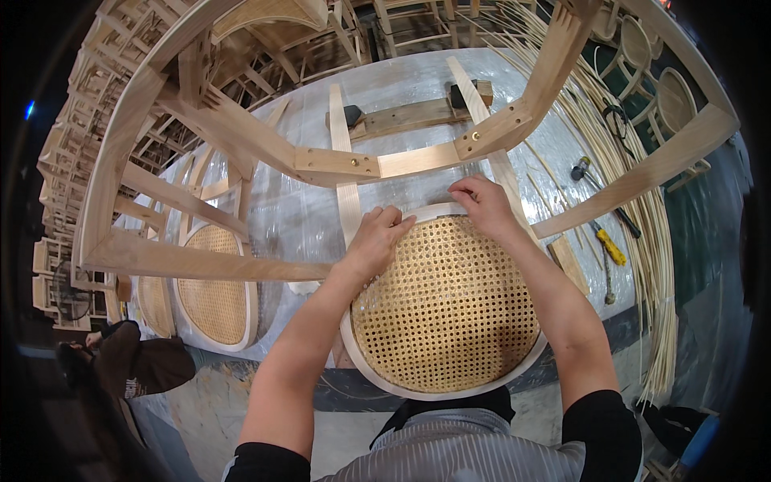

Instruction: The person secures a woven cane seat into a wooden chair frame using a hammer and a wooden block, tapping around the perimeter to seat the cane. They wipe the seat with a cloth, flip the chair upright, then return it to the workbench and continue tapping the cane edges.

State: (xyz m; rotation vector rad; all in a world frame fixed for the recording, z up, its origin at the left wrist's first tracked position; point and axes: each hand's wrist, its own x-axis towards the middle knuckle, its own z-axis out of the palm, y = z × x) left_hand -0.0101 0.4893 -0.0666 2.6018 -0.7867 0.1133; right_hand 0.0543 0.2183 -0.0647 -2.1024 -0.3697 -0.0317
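A rounded chair seat of woven cane (450, 309) with a pale rim (365, 373) lies in front of me, its near edge close to my body. My left hand (377, 241) rests at the seat's far left rim, fingers curled and the tips pressed together. Across from it, my right hand (480, 207) pinches just above the far right rim; whatever is between its fingertips is too small to make out. A pale wooden chair frame (418, 161) with bent, screwed joints arches beyond both hands, its long legs reaching toward me on either side.
On the right lie a bundle of long cane strips (634, 209), a yellow-handled screwdriver (610, 247) and a hammer (581, 168). Another cane-seated chair (213, 281) stands at left, near a person in dark clothes (152, 361). Stacked chair frames (80, 161) fill the far left.
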